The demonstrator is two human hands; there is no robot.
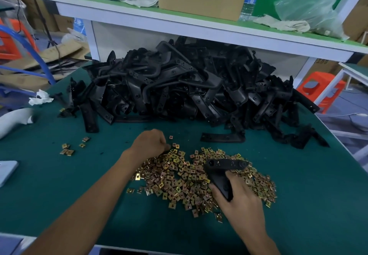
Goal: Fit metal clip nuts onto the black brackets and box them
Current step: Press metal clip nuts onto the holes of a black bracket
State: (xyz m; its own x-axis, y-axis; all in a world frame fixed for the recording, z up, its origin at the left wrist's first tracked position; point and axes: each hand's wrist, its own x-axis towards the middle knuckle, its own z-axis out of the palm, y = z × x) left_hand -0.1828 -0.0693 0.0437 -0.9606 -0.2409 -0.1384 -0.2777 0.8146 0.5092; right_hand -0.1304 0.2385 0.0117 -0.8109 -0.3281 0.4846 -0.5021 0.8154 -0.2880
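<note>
The right hand gripped 1 black bracket over the heaped clip nuts; the left hand curled at their far edge, grasp unclear. Best pinch 1 nut, mouth facing the bracket.

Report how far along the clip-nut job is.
Done: no boxed bracket shows. In hand: the right hand grips one black angled bracket over the loose pile of brass-coloured metal clip nuts; the left hand touches the pile's far edge. Left: the big heap of black brackets behind, and all boxing.
</note>
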